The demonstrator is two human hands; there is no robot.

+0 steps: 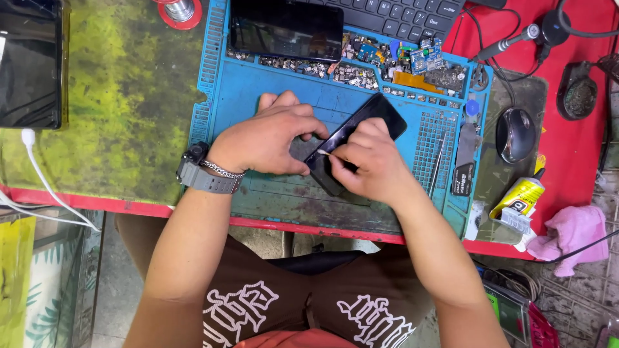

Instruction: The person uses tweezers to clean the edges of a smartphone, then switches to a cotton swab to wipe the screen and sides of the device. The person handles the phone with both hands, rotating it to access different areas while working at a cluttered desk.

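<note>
I see left hand [271, 138] pressing dark phone [351, 142] tilted on blue mat [258, 96]; right hand [367, 161] fingers pinching thin pick [322, 153] at edge (seam hidden). Risk: pick slips, glass cracks

Both bare forearms reach forward and angle inward until the hands meet, the left hand [269, 138], with a watch and chain at its wrist, lying palm down with fingers curled, and the right hand [369, 160] just beside it, thumb and forefinger pinched together.
</note>
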